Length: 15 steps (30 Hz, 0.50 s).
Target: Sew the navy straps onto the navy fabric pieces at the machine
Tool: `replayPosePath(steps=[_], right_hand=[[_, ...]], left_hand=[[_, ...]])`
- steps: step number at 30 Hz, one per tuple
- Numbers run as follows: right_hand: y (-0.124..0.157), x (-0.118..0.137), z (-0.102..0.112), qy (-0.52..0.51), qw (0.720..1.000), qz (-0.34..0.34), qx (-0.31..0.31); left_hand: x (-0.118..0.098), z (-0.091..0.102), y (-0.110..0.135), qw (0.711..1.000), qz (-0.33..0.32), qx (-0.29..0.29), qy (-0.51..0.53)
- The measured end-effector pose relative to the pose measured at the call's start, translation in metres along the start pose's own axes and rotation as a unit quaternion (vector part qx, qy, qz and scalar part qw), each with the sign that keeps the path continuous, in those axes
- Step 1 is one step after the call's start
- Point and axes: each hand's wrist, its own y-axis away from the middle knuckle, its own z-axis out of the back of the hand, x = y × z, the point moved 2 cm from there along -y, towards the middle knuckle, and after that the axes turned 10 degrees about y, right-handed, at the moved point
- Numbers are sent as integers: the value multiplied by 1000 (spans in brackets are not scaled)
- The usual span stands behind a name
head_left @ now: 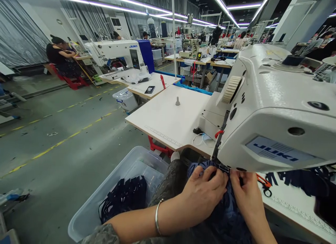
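Grey floor (60,125), clear bin (85,209) of navy strips (130,195); left fingers (218,181) and right fingers (235,184) tight on blue fabric (229,216)

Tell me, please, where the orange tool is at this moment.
In the head view, the orange tool lies at the lower right, on the white tabletop, just right of the right hand and beside the dark blue strips.

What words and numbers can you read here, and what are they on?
"JUKI": on the badge of the near sewing machine.
"JUKI": on the far sewing machine, in blue.
Too small or blurred to read: ruler marks on the white tabletop, and any writing on the small black thing behind.
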Motion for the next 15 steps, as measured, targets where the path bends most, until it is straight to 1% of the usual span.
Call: replayPosePath(steps=[2,6,8,11,15], right_hand=[[0,-3,1,3,1000,6,6],[0,-15,4,-26,998,47,34],[0,-27,8,-22,997,41,55],[0,-49,21,16,997,15,70],[2,-79,43,38,996,7,76]], left_hand=[[-1,1,0,1000,-5,1,-5],[0,3,-1,1000,-5,20,-14],[1,3,-1,1000,0,27,-11],[3,2,-1,1000,0,29,-4],[4,2,0,1000,-2,23,-6]])
